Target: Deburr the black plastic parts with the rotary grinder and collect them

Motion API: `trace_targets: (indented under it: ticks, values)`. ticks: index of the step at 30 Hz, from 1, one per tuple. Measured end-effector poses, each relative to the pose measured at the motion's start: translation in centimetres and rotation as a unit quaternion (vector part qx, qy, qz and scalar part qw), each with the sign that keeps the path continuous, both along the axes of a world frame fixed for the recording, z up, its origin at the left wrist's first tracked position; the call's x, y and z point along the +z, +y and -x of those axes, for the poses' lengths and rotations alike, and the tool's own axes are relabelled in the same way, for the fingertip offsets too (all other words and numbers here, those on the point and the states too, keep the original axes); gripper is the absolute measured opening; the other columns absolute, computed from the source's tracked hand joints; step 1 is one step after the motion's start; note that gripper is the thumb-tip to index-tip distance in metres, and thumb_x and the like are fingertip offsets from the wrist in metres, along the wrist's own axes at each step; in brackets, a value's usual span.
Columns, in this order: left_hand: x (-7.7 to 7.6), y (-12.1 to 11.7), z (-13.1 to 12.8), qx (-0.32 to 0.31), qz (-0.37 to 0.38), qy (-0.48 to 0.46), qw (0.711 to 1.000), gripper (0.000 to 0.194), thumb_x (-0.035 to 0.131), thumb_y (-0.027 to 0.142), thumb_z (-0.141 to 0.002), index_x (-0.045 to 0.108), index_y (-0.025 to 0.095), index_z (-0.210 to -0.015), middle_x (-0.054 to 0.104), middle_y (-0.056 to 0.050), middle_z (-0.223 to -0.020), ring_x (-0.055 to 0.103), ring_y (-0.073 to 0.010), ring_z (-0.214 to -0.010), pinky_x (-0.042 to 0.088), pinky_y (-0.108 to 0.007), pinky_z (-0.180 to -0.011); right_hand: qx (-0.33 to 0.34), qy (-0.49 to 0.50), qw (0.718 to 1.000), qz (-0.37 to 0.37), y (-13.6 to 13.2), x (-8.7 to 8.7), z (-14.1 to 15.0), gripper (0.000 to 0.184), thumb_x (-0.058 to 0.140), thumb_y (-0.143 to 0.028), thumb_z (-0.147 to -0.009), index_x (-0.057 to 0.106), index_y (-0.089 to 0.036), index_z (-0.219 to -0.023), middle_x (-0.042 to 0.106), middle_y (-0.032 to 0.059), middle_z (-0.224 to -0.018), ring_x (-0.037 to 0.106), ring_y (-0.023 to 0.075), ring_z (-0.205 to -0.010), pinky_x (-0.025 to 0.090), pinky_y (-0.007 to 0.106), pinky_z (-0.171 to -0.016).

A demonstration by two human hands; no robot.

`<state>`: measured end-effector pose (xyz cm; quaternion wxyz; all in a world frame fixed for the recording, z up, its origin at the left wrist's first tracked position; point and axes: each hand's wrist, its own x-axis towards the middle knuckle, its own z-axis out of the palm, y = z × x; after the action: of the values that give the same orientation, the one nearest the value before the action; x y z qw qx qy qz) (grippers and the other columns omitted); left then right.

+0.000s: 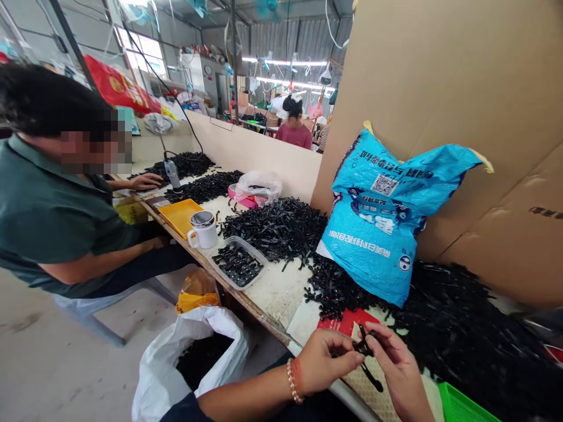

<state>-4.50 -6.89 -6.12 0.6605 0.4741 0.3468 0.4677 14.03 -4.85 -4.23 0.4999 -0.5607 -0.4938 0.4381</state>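
My left hand [328,360], with a beaded bracelet on the wrist, pinches small black strip-like pieces [372,378] between thumb and fingers. From the other side my right hand [399,364] grips the same pieces, its fingertips meeting the left ones over the table edge. One narrow strip with a rounded end hangs down between the hands; the exact kind of piece is too small to tell. Behind the hands lies a red sheet [341,322]. Loose black pieces form a heap [466,340] to the right, and more lie around the foot of a blue printed sack [373,217].
A green tray [464,404] sits near my right forearm. Along the table [281,299] are a clear tub [240,264] of black pieces, a white mug [203,231] and a yellow tray [180,217]. An open white sack [153,363] stands below. A co-worker [53,205] sits at left.
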Motion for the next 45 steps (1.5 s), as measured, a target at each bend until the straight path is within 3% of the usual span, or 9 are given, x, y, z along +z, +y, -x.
trace_targets:
  ticks: [4,14,18,22,27,33,38,42,45]
  values:
    - [0.0,0.0,0.2,0.005,-0.041,0.034,0.999,0.073,0.075,0.087,-0.072,0.060,0.016,-0.067,0.048,0.002,-0.062,0.038,-0.0094,-0.060,0.026,-0.028,-0.057,-0.005,0.018,1.000,0.014,-0.1,0.1,-0.2,0.051,0.096,-0.059,-0.064,0.083,-0.025,-0.100,0.083,0.0063,-0.098,0.077,0.0173,-0.083,0.064,0.018,-0.074]
    - [-0.6,-0.3,-0.7,0.010,-0.012,0.003,1.000,0.075,0.079,0.089,-0.063,0.063,0.015,-0.067,0.051,0.002,-0.063,0.040,-0.0097,-0.061,0.028,-0.028,-0.057,0.040,-0.039,0.997,0.048,-0.6,-0.1,-2.2,0.053,0.094,-0.061,-0.064,0.085,-0.024,-0.100,0.085,0.0093,-0.101,0.081,0.0228,-0.089,0.066,0.022,-0.079]
    - [-1.3,-0.6,-0.3,-0.009,0.002,-0.004,1.000,0.076,0.079,0.091,-0.060,0.064,0.016,-0.067,0.050,0.003,-0.061,0.038,-0.0094,-0.059,0.026,-0.028,-0.056,0.058,-0.070,0.994,0.054,-0.5,0.3,-1.7,0.053,0.095,-0.064,-0.061,0.086,-0.026,-0.096,0.085,0.0093,-0.100,0.082,0.0245,-0.088,0.067,0.023,-0.078]
    - [-1.4,-0.9,0.9,0.017,-0.013,0.006,1.000,0.071,0.080,0.085,-0.065,0.068,0.015,-0.068,0.049,0.002,-0.060,0.038,-0.0103,-0.059,0.026,-0.029,-0.056,0.079,-0.082,0.991,0.073,-0.4,1.2,-0.2,0.054,0.094,-0.064,-0.060,0.087,-0.026,-0.098,0.086,0.0108,-0.102,0.083,0.0283,-0.090,0.069,0.028,-0.078]
    - [-0.8,-1.3,2.5,0.020,-0.010,-0.014,1.000,0.066,0.084,0.079,-0.066,0.073,0.013,-0.068,0.052,0.001,-0.060,0.040,-0.0110,-0.059,0.029,-0.029,-0.058,0.061,-0.044,0.995,0.068,-0.7,1.1,1.4,0.052,0.096,-0.063,-0.060,0.088,-0.029,-0.099,0.085,0.0100,-0.110,0.081,0.0245,-0.094,0.067,0.024,-0.081]
    - [-0.3,-0.9,2.3,0.017,0.030,-0.078,0.996,0.069,0.087,0.080,-0.062,0.075,0.012,-0.069,0.065,-0.004,-0.067,0.051,-0.0123,-0.062,0.040,-0.030,-0.066,0.009,-0.003,0.999,0.054,-1.0,0.9,2.3,0.057,0.099,-0.064,-0.051,0.086,-0.025,-0.090,0.084,0.0110,-0.103,0.079,0.0237,-0.092,0.066,0.026,-0.080]
    - [2.0,-1.5,2.2,-0.009,0.085,-0.125,0.989,0.062,0.096,0.069,-0.059,0.076,0.011,-0.068,0.070,-0.005,-0.071,0.059,-0.0124,-0.067,0.049,-0.030,-0.077,-0.042,0.045,0.998,0.014,-1.5,2.3,3.5,0.053,0.098,-0.060,-0.056,0.080,-0.024,-0.091,0.081,0.0060,-0.100,0.074,0.0211,-0.093,0.063,0.032,-0.083]
    - [3.5,-1.3,2.2,0.009,0.153,-0.182,0.971,0.047,0.102,0.052,-0.059,0.079,0.014,-0.074,0.078,-0.007,-0.086,0.071,-0.0169,-0.080,0.058,-0.035,-0.091,0.015,0.104,0.994,0.013,-0.9,2.7,3.3,0.048,0.095,-0.050,-0.064,0.077,-0.026,-0.101,0.077,0.0016,-0.096,0.069,0.0164,-0.083,0.060,0.031,-0.080]
    - [3.9,-0.8,1.7,0.017,0.188,-0.178,0.966,0.041,0.101,0.045,-0.063,0.081,0.014,-0.079,0.081,-0.008,-0.093,0.075,-0.0197,-0.087,0.062,-0.037,-0.092,0.042,0.127,0.991,0.008,-0.2,2.2,2.0,0.044,0.093,-0.048,-0.068,0.076,-0.026,-0.102,0.075,-0.0005,-0.093,0.066,0.0140,-0.079,0.058,0.029,-0.076]
